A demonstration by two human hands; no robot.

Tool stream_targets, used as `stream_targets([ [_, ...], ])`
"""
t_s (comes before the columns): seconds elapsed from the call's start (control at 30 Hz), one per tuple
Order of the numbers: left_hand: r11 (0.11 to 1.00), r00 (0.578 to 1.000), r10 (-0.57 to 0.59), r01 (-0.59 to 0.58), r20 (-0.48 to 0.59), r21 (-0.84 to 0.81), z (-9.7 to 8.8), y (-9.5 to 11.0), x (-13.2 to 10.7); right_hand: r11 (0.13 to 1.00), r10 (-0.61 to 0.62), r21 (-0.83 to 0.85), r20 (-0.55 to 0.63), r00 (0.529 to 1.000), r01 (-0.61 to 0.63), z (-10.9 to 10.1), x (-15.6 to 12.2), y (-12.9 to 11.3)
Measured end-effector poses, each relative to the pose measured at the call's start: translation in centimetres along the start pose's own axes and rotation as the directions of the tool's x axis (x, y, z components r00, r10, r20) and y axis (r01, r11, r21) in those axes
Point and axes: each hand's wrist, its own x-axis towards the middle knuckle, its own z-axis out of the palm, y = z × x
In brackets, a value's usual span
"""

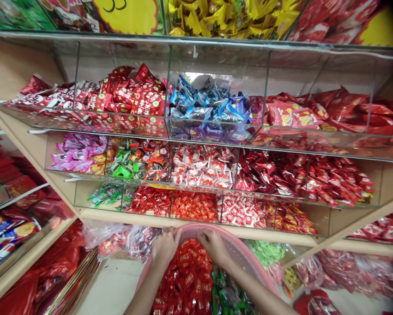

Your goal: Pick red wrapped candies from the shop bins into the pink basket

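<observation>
A pink plastic basket (249,258) with a perforated wall stands below the shelves. In it lie many red-wrapped candies (190,280), with green-wrapped candies (227,293) on the right side. My left hand (165,246) grips the basket's far left rim, the thumb pointing up to the edge. Over the inside of the basket, near its far wall, is my right hand (212,247). Its fingers are curled in; whether anything is between them is hidden. Just beyond both hands is the lowest shelf row, with small orange-red candies (194,205) in a clear compartment.
Clear-fronted compartments hold blue-wrapped candies (209,105), red-and-white candies (201,166) and pink-purple packets (76,153). Yellow packets (232,17) fill a compartment above. Plastic bags of candies (140,240) lie under the shelf. Red packages (52,267) are stacked at left. The pale floor (114,280) shows beside the basket.
</observation>
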Motion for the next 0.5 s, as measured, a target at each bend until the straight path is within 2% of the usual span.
stream_targets([
  [0.1, 1.000, 1.000, -0.008, 0.008, 0.003, 0.016, 0.0, 0.1, 0.0, 0.989, -0.026, -0.149, -0.062, 0.998, 0.017, -1.5, 3.6, -1.7],
  [0.13, 1.000, 1.000, -0.008, 0.008, 0.001, 0.021, 0.1, 0.1, 0.0, 0.974, 0.011, -0.226, -0.089, 0.996, -0.031, -1.7, 4.8, -2.0],
  [0.2, 0.999, 1.000, -0.008, 0.008, -0.008, 0.033, 0.2, 0.1, 0.0, 0.915, 0.162, -0.361, -0.077, 0.984, -0.179, -1.8, 7.2, -2.3],
  [0.27, 0.999, 1.000, -0.012, 0.013, -0.019, 0.041, 0.3, 0.0, -0.1, 0.831, 0.354, -0.447, -0.033, 0.935, -0.331, -1.4, 9.3, -2.2],
  [0.33, 0.999, 0.999, -0.014, 0.016, -0.033, 0.040, 0.5, -0.1, 0.0, 0.763, 0.486, -0.503, 0.034, 0.873, -0.406, -0.6, 11.0, -2.0],
  [0.4, 0.999, 0.999, -0.009, 0.010, -0.042, 0.034, 0.6, -0.1, 0.0, 0.716, 0.555, -0.551, 0.078, 0.828, -0.429, 0.1, 12.1, -1.9],
  [0.5, 1.000, 0.999, -0.004, 0.005, -0.044, 0.031, 0.6, -0.2, 0.1, 0.657, 0.591, -0.608, 0.050, 0.805, -0.445, 1.0, 12.7, -1.8],
])
